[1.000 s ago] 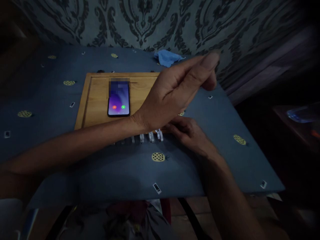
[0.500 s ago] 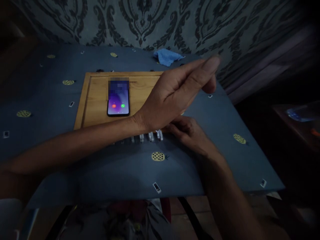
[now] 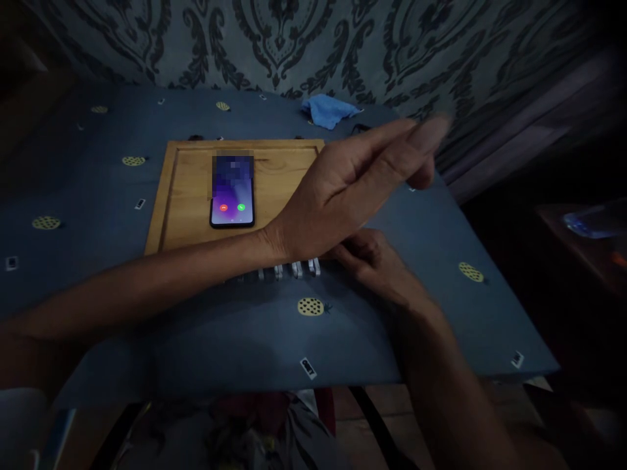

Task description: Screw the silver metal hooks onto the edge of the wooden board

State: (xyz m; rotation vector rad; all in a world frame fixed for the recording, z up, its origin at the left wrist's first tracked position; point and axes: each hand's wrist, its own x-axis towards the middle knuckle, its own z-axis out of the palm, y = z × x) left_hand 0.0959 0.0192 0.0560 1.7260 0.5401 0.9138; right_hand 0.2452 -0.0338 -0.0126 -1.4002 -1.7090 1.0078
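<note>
My left hand (image 3: 353, 189) reaches across from the left over the right part of a wooden board (image 3: 191, 232). Its fingers and thumb are stretched out to the right, with no object visible in it. Lower down, my right hand (image 3: 375, 264) is at the board's near right corner, fingers bent and pressed together; the fingertips are partly behind my left hand, so what they pinch is hidden. Beside them, small silver metal pieces (image 3: 297, 269) stand in a row along the board's near edge. A lit smartphone (image 3: 232, 196) lies on the board, showing red and green call buttons.
A blue cloth (image 3: 329, 111) lies at the back of the table, whose blue cover (image 3: 235, 346) has printed pineapples. A patterned curtain (image 3: 304, 39) hangs behind. The table's right edge slopes toward a dark area with a shiny transparent item (image 3: 588, 224).
My left hand has slid a little to the right, showing more of the board's far right corner. The right hand has barely moved, and the phone lies where it was.
</note>
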